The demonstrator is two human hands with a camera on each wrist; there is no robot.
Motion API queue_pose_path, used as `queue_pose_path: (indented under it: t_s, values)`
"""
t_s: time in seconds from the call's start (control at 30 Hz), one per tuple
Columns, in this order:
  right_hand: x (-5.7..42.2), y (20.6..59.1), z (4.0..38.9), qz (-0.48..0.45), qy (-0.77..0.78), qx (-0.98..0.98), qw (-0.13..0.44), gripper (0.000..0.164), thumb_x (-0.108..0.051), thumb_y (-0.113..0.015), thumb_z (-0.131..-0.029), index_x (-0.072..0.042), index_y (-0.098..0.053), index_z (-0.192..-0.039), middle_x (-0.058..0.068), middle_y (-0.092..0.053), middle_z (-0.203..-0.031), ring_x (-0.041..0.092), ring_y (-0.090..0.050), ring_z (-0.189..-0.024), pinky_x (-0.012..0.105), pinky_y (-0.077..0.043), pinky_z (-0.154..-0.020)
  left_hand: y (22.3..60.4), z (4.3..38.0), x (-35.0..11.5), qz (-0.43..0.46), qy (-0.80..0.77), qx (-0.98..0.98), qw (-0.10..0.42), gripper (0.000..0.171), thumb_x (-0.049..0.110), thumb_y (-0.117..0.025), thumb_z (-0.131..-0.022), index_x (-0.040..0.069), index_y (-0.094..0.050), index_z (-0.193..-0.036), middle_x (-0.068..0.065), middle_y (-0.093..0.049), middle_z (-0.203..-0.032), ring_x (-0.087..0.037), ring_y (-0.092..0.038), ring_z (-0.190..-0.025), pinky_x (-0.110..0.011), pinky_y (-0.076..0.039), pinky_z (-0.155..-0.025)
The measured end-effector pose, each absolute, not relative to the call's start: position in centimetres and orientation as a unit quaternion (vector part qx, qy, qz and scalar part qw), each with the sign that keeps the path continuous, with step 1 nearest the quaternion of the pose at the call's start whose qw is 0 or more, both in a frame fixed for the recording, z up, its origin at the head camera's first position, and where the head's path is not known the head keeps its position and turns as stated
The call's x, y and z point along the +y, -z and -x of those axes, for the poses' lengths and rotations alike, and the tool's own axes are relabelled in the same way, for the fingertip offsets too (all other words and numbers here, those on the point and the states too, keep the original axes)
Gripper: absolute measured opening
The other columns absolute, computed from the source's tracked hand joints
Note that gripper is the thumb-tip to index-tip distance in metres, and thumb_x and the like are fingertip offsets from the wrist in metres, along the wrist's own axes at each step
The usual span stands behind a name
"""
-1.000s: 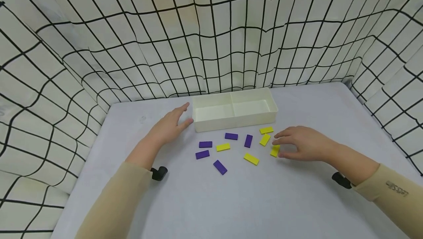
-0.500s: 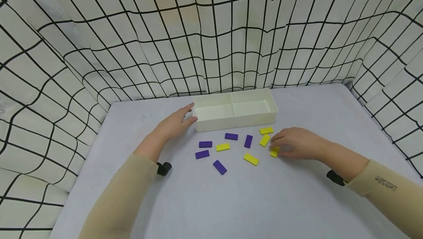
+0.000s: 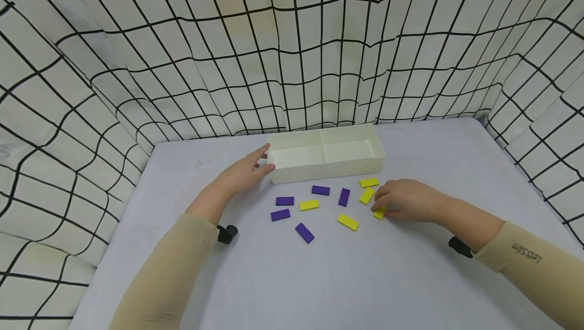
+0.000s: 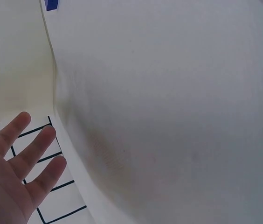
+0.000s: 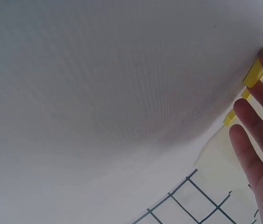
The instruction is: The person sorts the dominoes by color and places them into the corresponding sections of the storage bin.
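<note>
My left hand (image 3: 242, 174) rests its fingertips at the left end of a white two-compartment box (image 3: 326, 171), fingers spread and fairly straight. In the left wrist view its fingers (image 4: 37, 147) show beside the pale box wall. My right hand (image 3: 409, 200) pinches a small yellow block (image 3: 379, 214) between thumb and index finger, low over the table. The right wrist view shows the thumb lying on that yellow block (image 5: 256, 70), the other fingers stretched out. Nearby lie more yellow blocks, one (image 3: 367, 196) just left of the fingertips and one (image 3: 369, 182) behind it.
Several purple blocks (image 3: 304, 232) and two further yellow blocks (image 3: 348, 222) lie scattered in front of the box on a white-covered table (image 3: 292, 284). Black netting (image 3: 296, 66) over white sheeting surrounds the table's back and sides.
My right hand has moved slightly left and its fingers have closed on the yellow block. The left hand has moved right, up to the box's left end.
</note>
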State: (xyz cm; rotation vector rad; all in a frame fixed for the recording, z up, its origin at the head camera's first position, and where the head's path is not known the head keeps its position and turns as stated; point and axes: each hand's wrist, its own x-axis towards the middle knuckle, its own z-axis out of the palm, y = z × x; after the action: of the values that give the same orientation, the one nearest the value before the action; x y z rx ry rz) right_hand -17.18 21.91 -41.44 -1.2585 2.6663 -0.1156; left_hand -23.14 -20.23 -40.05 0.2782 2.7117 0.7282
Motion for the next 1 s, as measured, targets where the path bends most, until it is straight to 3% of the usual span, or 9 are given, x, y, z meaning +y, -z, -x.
queue_pose_path:
  t_s: [0.43, 0.77, 1.0]
  values:
    - [21.93, 41.19, 17.20, 0.427, 0.032, 0.898, 0.103, 0.029, -0.019, -0.082, -0.082, -0.029, -0.078, -0.109, -0.015, -0.064, -0.097, 0.008, -0.056, -0.089, 0.028, -0.053, -0.077, 40.03, 22.94, -19.99, -0.082, -0.276, 0.942, 0.171, 0.078, 0.058, -0.048, -0.098, 0.039, -0.004, -0.159, -0.006, -0.034, -0.158, -0.032, -0.043, -0.138, -0.062, -0.031, -0.110]
    - [21.66, 40.56, 17.24, 0.418, 0.025, 0.898, 0.132, 0.032, -0.023, -0.081, -0.083, -0.030, -0.076, -0.113, -0.017, -0.062, -0.092, 0.006, -0.054, -0.085, 0.028, -0.052, -0.076, 40.12, 23.24, -20.07, -0.088, -0.296, 0.935, 0.173, 0.082, 0.057, -0.051, -0.098, 0.033, -0.004, -0.160, -0.006, -0.034, -0.157, -0.032, -0.042, -0.137, -0.059, -0.032, -0.110]
    - [21.53, 40.55, 17.22, 0.398, 0.029, 0.903, 0.160, 0.035, -0.022, -0.081, -0.083, -0.031, -0.075, -0.116, -0.021, -0.058, -0.087, 0.004, -0.051, -0.082, 0.026, -0.050, -0.074, 40.19, 23.47, -20.06, -0.079, -0.297, 0.934, 0.182, 0.082, 0.058, -0.052, -0.097, 0.036, -0.003, -0.160, -0.005, -0.033, -0.158, -0.032, -0.042, -0.138, -0.060, -0.032, -0.110]
